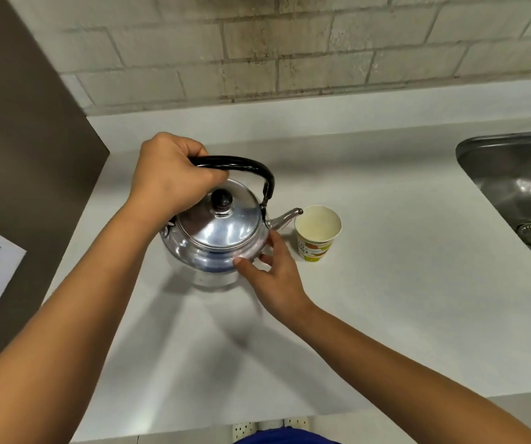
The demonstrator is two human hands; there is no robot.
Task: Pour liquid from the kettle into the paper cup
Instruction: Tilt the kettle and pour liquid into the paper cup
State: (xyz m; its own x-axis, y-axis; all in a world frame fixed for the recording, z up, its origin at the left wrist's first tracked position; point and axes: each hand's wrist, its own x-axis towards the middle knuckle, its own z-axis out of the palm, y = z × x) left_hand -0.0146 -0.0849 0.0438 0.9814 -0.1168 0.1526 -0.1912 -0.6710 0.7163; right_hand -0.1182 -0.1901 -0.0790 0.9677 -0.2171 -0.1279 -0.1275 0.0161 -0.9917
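Nearest to us, our right hand (273,270) is spread open, fingertips (241,261) resting against the lower front wall of the kettle (216,232), steadying it rather than gripping. Just beyond, our left hand (171,177) is closed around the left end of the black handle (241,165). The kettle seems to sit on the white counter (386,299), or barely above it; we cannot tell which. Its lid (222,219) is on, so whatever is inside is hidden from us.

The spout (286,217) points right, its tip close to the rim of the paper cup (317,232), which stands upright just beside the kettle. The cup looks empty, though a clear liquid would be hard to see against its pale inside.

The risks, as we judge them: the cup is light, and the spout or our right hand could knock it over. The lid appears loose and might slide off in a steep tilt. If the metal is hot, our bare fingertips could be burned. A fast pour could overshoot the small cup. The sink (514,187) lies well apart at far right.
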